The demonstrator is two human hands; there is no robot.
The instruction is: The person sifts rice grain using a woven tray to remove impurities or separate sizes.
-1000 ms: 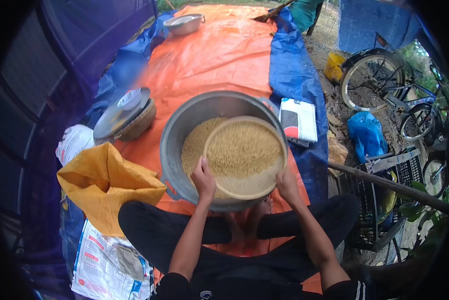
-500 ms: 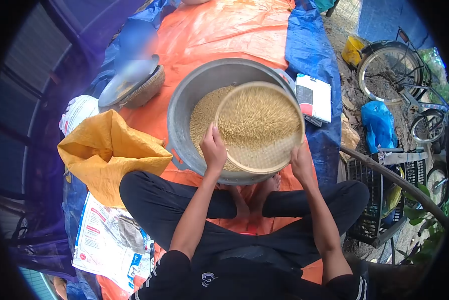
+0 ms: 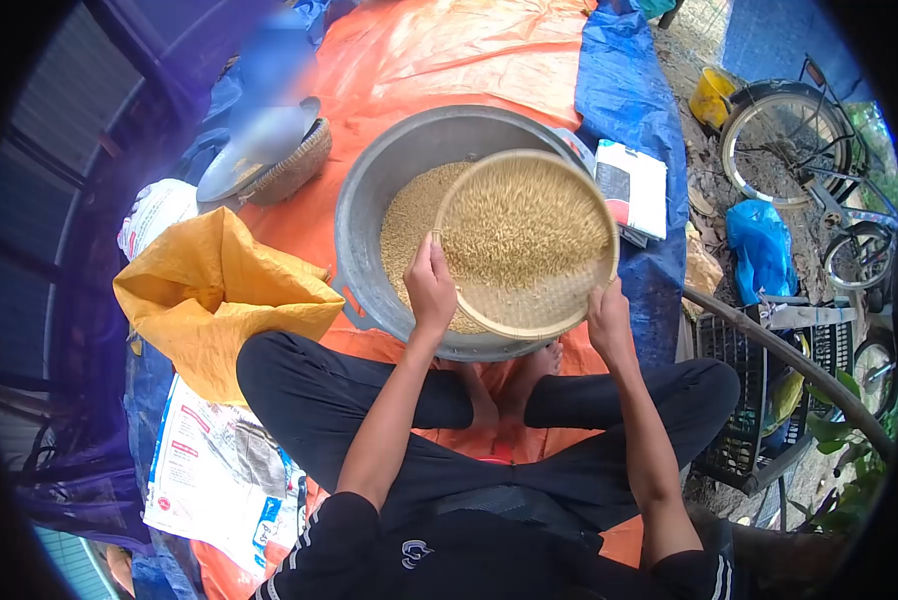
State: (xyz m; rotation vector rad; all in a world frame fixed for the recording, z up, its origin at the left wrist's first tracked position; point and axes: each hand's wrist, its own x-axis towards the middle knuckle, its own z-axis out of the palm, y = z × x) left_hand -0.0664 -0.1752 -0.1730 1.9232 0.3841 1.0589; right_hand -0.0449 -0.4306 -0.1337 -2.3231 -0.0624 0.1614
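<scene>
A round woven winnowing basket is held over the right part of a big grey metal pot. My left hand grips its lower left rim, and my right hand grips the lower right rim. Loose grain lies across the far part of the basket, blurred by motion, while the woven bottom shows bare near me. More of the same tan grain fills the pot's floor, partly hidden beneath the basket.
An orange sack stands open at left, beside a printed white sack. Behind them sits a woven basket with a metal basin. Folded white bags lie right of the pot. A pole, black crate and bicycle are farther right.
The winnowing basket has shifted slightly away from me and to the right, with both hands still on its rim. The grain in it has moved about.
</scene>
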